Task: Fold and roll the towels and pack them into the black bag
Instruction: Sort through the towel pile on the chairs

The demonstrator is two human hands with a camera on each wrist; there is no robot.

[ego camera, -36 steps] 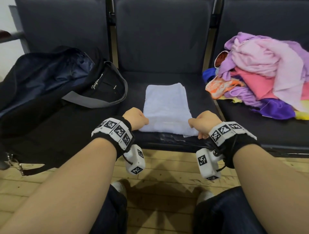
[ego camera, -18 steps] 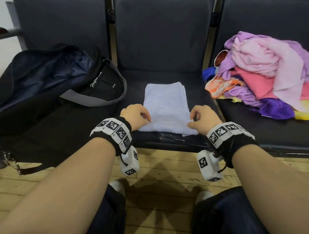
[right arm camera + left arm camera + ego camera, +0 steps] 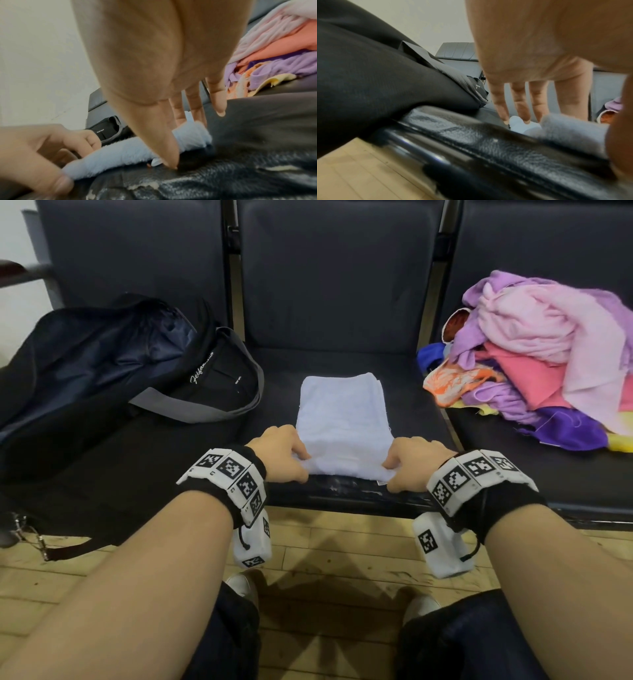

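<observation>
On the middle seat, left hand [image 3: 279, 451] and right hand [image 3: 412, 462] pinch the folded white towel's [image 3: 339, 419] near corners.

The head camera looks forward and down from above the knees onto the middle seat [image 3: 342, 361]. Each wrist camera sits low at the seat's front edge, very close (blurred), aimed along the fingers [image 3: 520, 102] toward twelve o'clock. All three share the white towel [image 3: 340, 419]; the right wrist view also catches the left hand [image 3: 42, 151] at nine o'clock.
</observation>
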